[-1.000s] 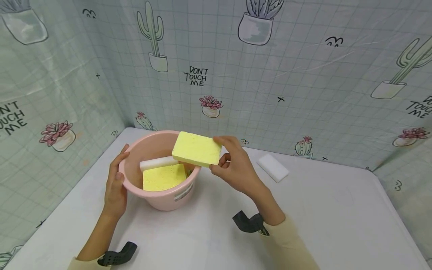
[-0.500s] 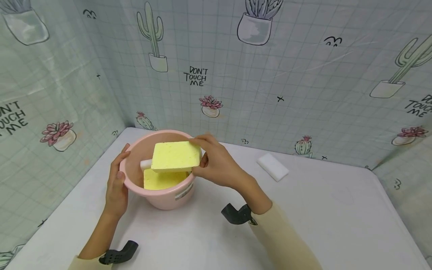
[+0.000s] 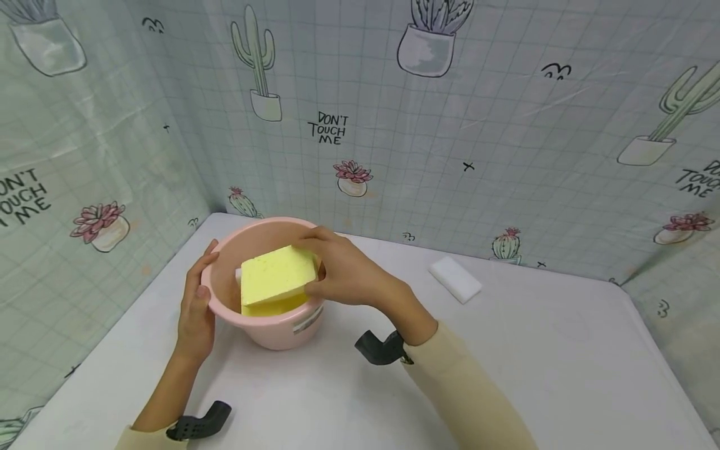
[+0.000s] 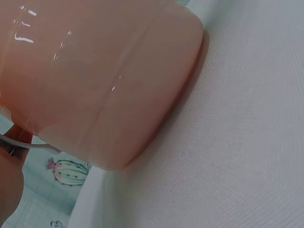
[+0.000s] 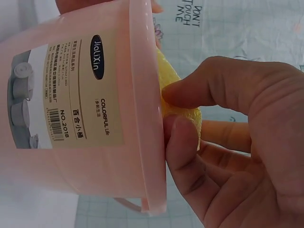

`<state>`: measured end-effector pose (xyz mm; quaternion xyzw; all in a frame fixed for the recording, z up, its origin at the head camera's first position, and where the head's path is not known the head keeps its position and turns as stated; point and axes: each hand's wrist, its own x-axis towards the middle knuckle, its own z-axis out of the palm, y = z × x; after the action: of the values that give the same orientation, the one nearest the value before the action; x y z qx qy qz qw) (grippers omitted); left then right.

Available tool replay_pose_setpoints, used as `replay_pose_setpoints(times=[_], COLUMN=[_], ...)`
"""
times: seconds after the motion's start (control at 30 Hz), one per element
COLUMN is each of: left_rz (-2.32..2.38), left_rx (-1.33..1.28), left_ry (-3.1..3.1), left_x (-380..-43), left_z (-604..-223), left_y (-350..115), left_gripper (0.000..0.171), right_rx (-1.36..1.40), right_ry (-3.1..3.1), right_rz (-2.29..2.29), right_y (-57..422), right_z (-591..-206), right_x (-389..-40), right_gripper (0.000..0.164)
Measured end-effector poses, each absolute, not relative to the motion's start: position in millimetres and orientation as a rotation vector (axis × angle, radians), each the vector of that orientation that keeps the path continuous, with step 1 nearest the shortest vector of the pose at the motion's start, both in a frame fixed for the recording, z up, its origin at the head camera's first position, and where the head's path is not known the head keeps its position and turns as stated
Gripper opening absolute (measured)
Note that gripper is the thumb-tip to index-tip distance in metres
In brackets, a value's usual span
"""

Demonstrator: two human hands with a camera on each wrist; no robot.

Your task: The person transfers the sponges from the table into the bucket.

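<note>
A pink plastic bucket (image 3: 281, 334) stands on the white table, its rim gripped on the left side by my left hand (image 3: 195, 312). In the left wrist view the bucket wall (image 4: 104, 71) fills the upper left, with part of the hand at the edge. My right hand (image 3: 354, 272) pinches a yellow sponge (image 3: 278, 275) by its right end, tilted inside the bucket mouth. Beneath it shows the edge of another yellow sponge (image 3: 275, 306), and a sliver of a white block peeks out at the left. The right wrist view shows thumb and fingers on the sponge (image 5: 183, 102) beside the rim.
A white sponge block (image 3: 455, 279) lies on the table (image 3: 534, 350) to the right of the bucket. A printed cactus curtain (image 3: 394, 125) hangs behind and at both sides. The bucket carries a paper label (image 5: 71, 90) facing the right wrist camera.
My right hand has carried the yellow sponge leftward and down, from above the bucket's right rim into its mouth, over the other sponge. My left hand keeps its grip on the rim.
</note>
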<state>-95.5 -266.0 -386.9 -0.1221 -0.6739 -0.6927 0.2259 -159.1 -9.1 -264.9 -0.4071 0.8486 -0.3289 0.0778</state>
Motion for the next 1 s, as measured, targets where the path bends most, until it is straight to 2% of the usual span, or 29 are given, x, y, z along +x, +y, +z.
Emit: replay_pose_setpoints(times=[0.77, 1.0], left_rz=[-1.917, -1.905], left_rx=[-0.356, -0.339], left_ry=[-1.853, -1.879], left_x=[-95.9, -95.9], left_z=[-387.0, -384.1], left_y=[-266.8, -266.0], left_gripper=[0.054, 0.054], right_rx=[-1.311, -1.283], right_ry=[2.496, 2.512], right_rz=[-0.858, -0.805], right_y=[-33.0, -35.7], right_z=[-272.3, -274.1], right_x=[-160.5, -161.9], right_gripper=[0.054, 0.056])
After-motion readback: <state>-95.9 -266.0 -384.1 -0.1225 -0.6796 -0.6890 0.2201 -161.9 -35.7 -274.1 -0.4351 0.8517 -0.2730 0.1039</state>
